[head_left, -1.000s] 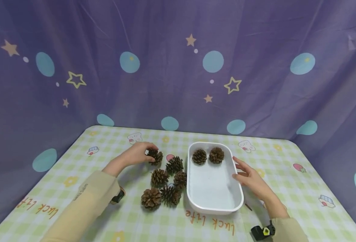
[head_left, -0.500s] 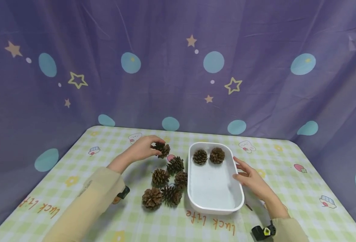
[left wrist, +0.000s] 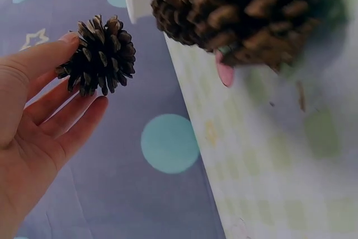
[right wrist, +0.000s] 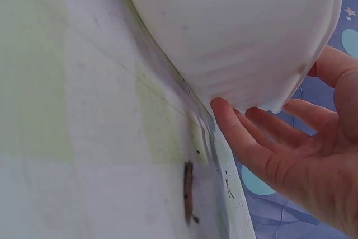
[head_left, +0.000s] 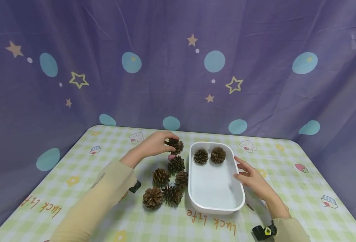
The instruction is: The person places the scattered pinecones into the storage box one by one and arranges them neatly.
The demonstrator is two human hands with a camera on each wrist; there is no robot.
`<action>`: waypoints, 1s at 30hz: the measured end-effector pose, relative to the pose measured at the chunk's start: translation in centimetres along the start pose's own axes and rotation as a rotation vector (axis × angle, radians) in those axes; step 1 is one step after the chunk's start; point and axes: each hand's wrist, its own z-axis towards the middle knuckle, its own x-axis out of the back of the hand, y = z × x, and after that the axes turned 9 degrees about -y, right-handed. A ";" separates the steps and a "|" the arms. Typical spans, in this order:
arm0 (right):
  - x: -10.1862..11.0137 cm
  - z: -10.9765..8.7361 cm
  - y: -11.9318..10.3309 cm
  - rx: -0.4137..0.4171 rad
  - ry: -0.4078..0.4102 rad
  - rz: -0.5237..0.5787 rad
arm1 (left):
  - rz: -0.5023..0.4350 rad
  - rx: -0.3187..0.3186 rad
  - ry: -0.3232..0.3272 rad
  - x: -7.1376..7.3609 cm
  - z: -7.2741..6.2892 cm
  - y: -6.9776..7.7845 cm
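Note:
My left hand (head_left: 157,144) pinches a brown pine cone (head_left: 177,147) between thumb and fingers, raised beyond the loose cones. In the left wrist view the held pine cone (left wrist: 100,54) shows its spread scales at the fingertips. A white rectangular box (head_left: 216,188) stands on the table, with two pine cones (head_left: 218,155) at its far end. My right hand (head_left: 253,179) holds the box's right side. In the right wrist view, fingers (right wrist: 240,132) lie against the outer wall while the thumb reaches the rim; the thumb's tip is hidden there.
Several loose pine cones lie left of the box, among them one (head_left: 152,198) nearest me and one (head_left: 176,164) farther back. A small brown fragment (right wrist: 188,191) lies beside the box. The checked tablecloth (head_left: 286,181) runs back to a purple curtain (head_left: 165,84).
My left hand has carried its pine cone to the right and away from me, up from beside the loose cones towards the box. The right hand and box stay put.

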 end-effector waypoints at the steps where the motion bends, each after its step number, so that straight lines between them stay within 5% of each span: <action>1: 0.0 0.0 0.0 -0.002 0.003 -0.003 | -0.002 -0.004 -0.007 0.0 0.2 0.3; 16: 0.1 0.0 0.0 -0.009 0.006 -0.011 | 0.089 -0.101 -0.123 -1.2 3.8 4.4; 30: 0.2 -0.1 -0.2 0.004 -0.011 0.011 | 0.130 -0.156 -0.259 -4.1 6.7 7.6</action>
